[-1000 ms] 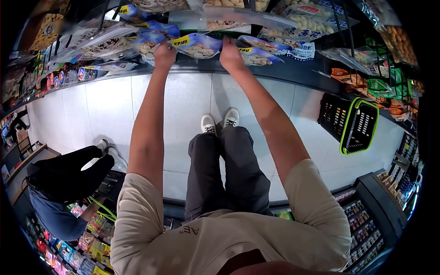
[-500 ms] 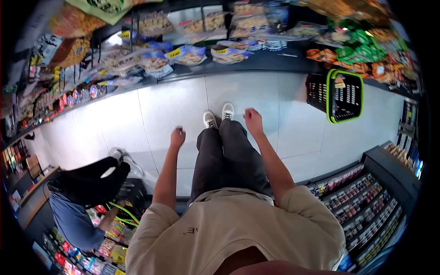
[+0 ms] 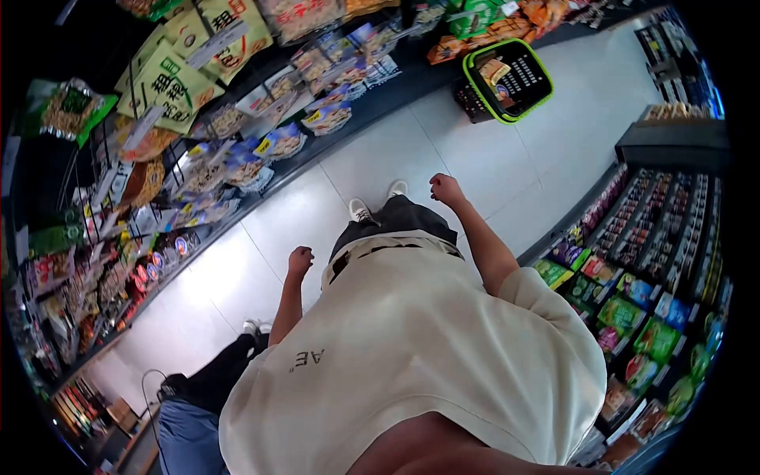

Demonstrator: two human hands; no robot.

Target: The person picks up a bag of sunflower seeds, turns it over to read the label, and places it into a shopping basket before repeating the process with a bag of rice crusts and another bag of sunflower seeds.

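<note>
My left hand (image 3: 300,260) hangs beside my body with its fingers curled in; nothing shows in it. My right hand (image 3: 447,190) is held out on the other side, its fingers also curled, and I see nothing in it. Neither hand touches a shelf or a package. A black shopping basket with a bright green rim (image 3: 546,95) stands on the floor ahead and to the right, apart from my right hand. A small yellowish package (image 3: 495,73) is in the basket.
A long shelf runs along the far side with green-yellow snack bags (image 3: 170,91) and clear nut packs (image 3: 279,142). At right is a rack of small packets (image 3: 621,313). Another person in dark trousers (image 3: 210,376) is at lower left. Pale tiles (image 3: 380,158) cover the floor.
My view has turned, so the shelf now slants and the basket appears further left and higher. Both hands stay curled by my sides. More of the right-hand rack shows.
</note>
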